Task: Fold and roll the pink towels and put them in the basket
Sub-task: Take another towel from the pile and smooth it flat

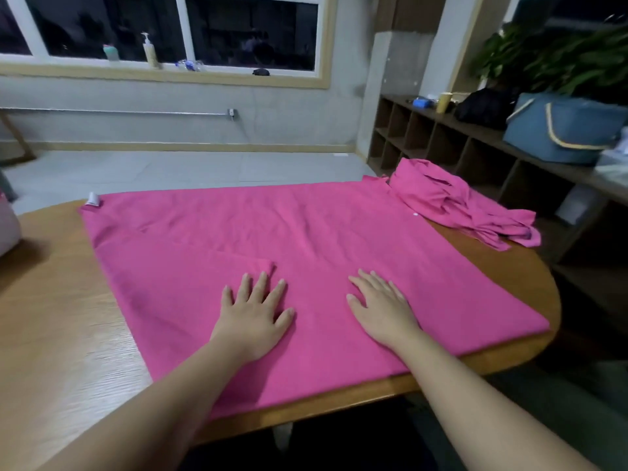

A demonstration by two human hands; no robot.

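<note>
A large pink towel (306, 232) lies spread flat over the wooden table (61, 317), with a white label at its far left corner. My left hand (255, 314) presses flat on its near part, fingers straight and spread. A short way to the right, my right hand (380, 307) also lies flat on the towel, palm down. A second pink towel (455, 202) sits crumpled at the table's far right. A blue basket (560, 130) with a pale rope trim stands on the shelf unit to the right.
A low wooden shelf unit (441, 141) with open cubbies runs along the right wall, bearing a black bag, a cup and plants. A pale object (6, 226) sits at the table's left edge. Bottles stand on the window sill across the floor.
</note>
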